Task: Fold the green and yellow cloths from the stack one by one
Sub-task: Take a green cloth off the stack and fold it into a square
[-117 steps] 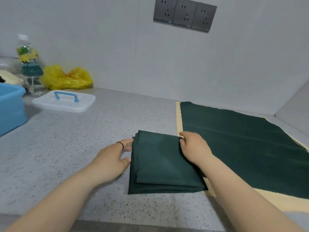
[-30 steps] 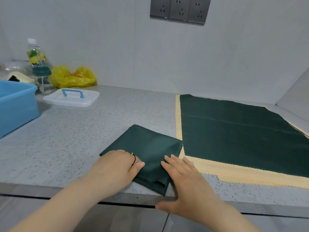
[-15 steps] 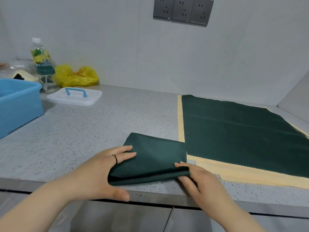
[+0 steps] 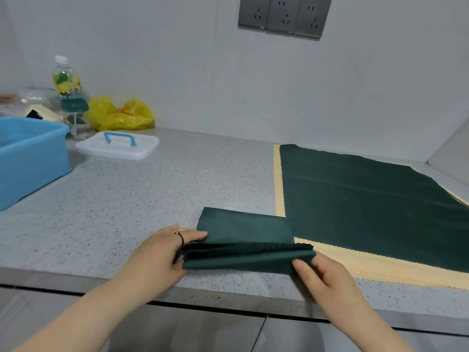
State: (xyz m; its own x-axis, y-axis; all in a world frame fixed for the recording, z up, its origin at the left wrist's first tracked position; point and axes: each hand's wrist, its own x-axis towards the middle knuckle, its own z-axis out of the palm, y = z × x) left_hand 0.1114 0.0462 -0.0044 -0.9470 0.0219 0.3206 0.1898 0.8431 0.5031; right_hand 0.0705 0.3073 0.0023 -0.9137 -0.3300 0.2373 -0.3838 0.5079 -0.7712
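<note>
A folded dark green cloth (image 4: 243, 233) lies near the counter's front edge, its layered edges facing me. My left hand (image 4: 162, 250) grips its left end, thumb under and fingers on top. My right hand (image 4: 321, 275) pinches its right front corner. To the right, the stack lies flat: a spread dark green cloth (image 4: 368, 196) on top of pale yellow cloths (image 4: 355, 262) whose scalloped edges show at the left and front.
A blue tub (image 4: 30, 158) stands at the left edge. Behind it are a white lid with a blue handle (image 4: 118, 146), a drink bottle (image 4: 68, 87) and a yellow plastic bag (image 4: 119, 115). Grey speckled counter (image 4: 127, 199) stretches between them; wall sockets (image 4: 284, 15) are above.
The folded green cloth has been turned and squared so its open edges face me. Both hands shifted from pressing on top to gripping its two ends.
</note>
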